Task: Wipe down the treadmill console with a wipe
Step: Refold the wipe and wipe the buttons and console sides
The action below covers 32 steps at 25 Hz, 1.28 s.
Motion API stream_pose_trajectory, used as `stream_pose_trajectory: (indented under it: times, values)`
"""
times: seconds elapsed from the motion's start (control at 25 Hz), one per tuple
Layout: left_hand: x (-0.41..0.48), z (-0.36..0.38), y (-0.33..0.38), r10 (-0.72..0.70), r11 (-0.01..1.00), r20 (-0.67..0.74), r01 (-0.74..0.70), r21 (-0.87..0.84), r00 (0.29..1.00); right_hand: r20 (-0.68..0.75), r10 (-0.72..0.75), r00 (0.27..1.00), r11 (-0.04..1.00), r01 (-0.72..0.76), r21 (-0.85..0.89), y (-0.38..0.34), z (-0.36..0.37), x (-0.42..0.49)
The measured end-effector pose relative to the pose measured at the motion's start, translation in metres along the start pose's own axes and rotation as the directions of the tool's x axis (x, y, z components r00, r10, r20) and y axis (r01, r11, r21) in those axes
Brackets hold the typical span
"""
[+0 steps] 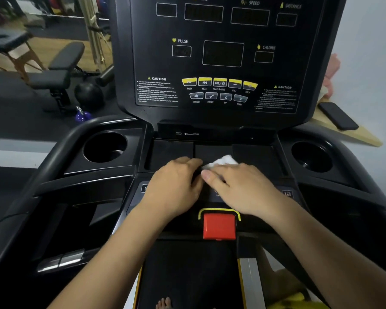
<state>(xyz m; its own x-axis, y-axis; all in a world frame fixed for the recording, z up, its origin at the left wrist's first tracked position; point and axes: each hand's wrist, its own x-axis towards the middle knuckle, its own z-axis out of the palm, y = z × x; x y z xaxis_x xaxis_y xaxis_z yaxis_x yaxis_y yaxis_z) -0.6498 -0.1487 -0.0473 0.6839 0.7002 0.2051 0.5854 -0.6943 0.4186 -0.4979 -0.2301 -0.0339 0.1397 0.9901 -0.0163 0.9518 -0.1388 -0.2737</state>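
The black treadmill console (221, 52) fills the upper middle, with dark displays and yellow buttons. Below it lies a flat black tray (172, 150) between two cup holders. A crumpled white wipe (222, 161) rests on the tray's front edge. My right hand (243, 188) lies over the wipe, fingers pressed on it and thumb pointing left. My left hand (176, 184) sits palm down right beside it, fingertips touching the wipe's left edge. Most of the wipe is hidden under the fingers.
A red stop button (219, 226) with a yellow frame sits just below my hands. Cup holders open at the left (105, 147) and right (310, 156). A black phone (338, 115) lies on a wooden board at right. A weight bench (60, 70) stands at left.
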Motion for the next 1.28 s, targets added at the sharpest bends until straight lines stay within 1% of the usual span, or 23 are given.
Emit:
stream_pose_trajectory:
  times: [0.04,0.08,0.12,0.2,0.28,0.32,0.36,0.4,0.48,0.56,0.6,0.64,0.76,0.8,0.88,0.96,1.0,1.04,1.12,1.16,1.2,1.24,1.28]
  values:
    - [-0.001,-0.005,-0.006,0.002,1.000,-0.037,-0.003,-0.013,0.999,0.025,-0.026,0.999,0.992,0.023,0.124,-0.007,0.000,0.004]
    - [-0.001,-0.010,-0.015,-0.002,1.000,-0.095,0.002,0.000,0.996,0.027,-0.063,0.998,0.977,0.056,0.206,-0.014,0.002,0.009]
    - [0.001,-0.013,-0.027,-0.023,1.000,-0.167,0.025,0.014,0.986,0.019,-0.105,0.994,0.966,0.098,0.238,-0.022,0.006,0.013]
    - [0.006,-0.016,-0.050,-0.143,0.989,-0.273,0.144,-0.018,0.951,0.039,-0.202,0.979,0.960,0.190,0.206,-0.042,0.020,0.025]
    - [0.010,-0.014,-0.063,-0.278,0.961,-0.287,0.262,-0.091,0.917,0.133,-0.254,0.958,0.960,0.233,0.158,-0.064,0.033,0.044]
    - [0.009,-0.012,-0.068,-0.328,0.945,-0.301,0.302,-0.129,0.896,0.182,-0.257,0.949,0.962,0.234,0.138,-0.073,0.034,0.054]
    - [0.009,-0.012,-0.072,-0.357,0.933,-0.333,0.319,-0.166,0.873,0.201,-0.257,0.945,0.965,0.238,0.113,-0.079,0.034,0.066]
    - [0.007,-0.012,-0.074,-0.371,0.927,-0.361,0.320,-0.196,0.856,0.191,-0.256,0.948,0.966,0.243,0.089,-0.080,0.031,0.075]
    - [0.004,-0.012,-0.075,-0.383,0.920,-0.364,0.317,-0.229,0.849,0.164,-0.224,0.961,0.975,0.221,0.035,-0.076,0.021,0.087]
    - [0.003,-0.013,-0.074,-0.405,0.909,-0.354,0.329,-0.257,0.843,0.194,-0.147,0.970,0.988,0.155,-0.024,-0.072,0.015,0.089]
    - [0.003,-0.013,-0.072,-0.411,0.904,-0.354,0.325,-0.278,0.840,0.204,-0.136,0.969,0.988,0.149,-0.048,-0.073,0.014,0.087]
    - [0.003,-0.014,-0.070,-0.413,0.900,-0.342,0.321,-0.295,0.844,0.203,-0.161,0.966,0.985,0.171,-0.029,-0.076,0.014,0.085]
    - [0.003,-0.013,-0.070,-0.387,0.911,-0.336,0.301,-0.281,0.859,0.193,-0.257,0.947,0.951,0.213,0.223,-0.083,0.020,0.090]
    - [0.005,-0.013,-0.071,-0.390,0.911,-0.339,0.305,-0.277,0.856,0.184,-0.277,0.943,0.939,0.225,0.259,-0.081,0.021,0.097]
    - [0.007,-0.011,-0.072,-0.411,0.901,-0.324,0.325,-0.288,0.852,0.178,-0.296,0.938,0.944,0.259,0.205,-0.077,0.020,0.108]
    - [0.006,-0.011,-0.073,-0.406,0.901,-0.322,0.317,-0.294,0.855,0.154,-0.271,0.950,0.958,0.251,0.140,-0.076,0.022,0.111]
    - [0.005,-0.011,-0.073,-0.402,0.902,-0.326,0.309,-0.302,0.856,0.131,-0.260,0.957,0.961,0.243,0.135,-0.077,0.023,0.108]
    - [0.004,-0.011,-0.072,-0.406,0.899,-0.331,0.308,-0.311,0.852,0.114,-0.261,0.959,0.956,0.241,0.166,-0.078,0.024,0.100]
    - [0.004,-0.010,-0.072,-0.426,0.894,-0.344,0.332,-0.299,0.837,0.088,-0.293,0.952,0.939,0.270,0.213,-0.081,0.029,0.082]
    - [0.004,-0.010,-0.072,-0.435,0.892,-0.346,0.346,-0.291,0.831,0.065,-0.304,0.950,0.939,0.288,0.185,-0.084,0.032,0.073]
    - [0.004,-0.010,-0.072,-0.442,0.889,-0.349,0.351,-0.294,0.826,0.042,-0.294,0.955,0.946,0.284,0.156,-0.085,0.034,0.067]
    - [0.005,-0.010,-0.073,-0.444,0.887,-0.356,0.348,-0.304,0.822,0.024,-0.254,0.967,0.957,0.248,0.148,-0.085,0.032,0.067]
    - [0.005,-0.010,-0.072,-0.448,0.884,-0.357,0.347,-0.314,0.819,0.022,-0.188,0.982,0.964,0.180,0.193,-0.084,0.029,0.070]
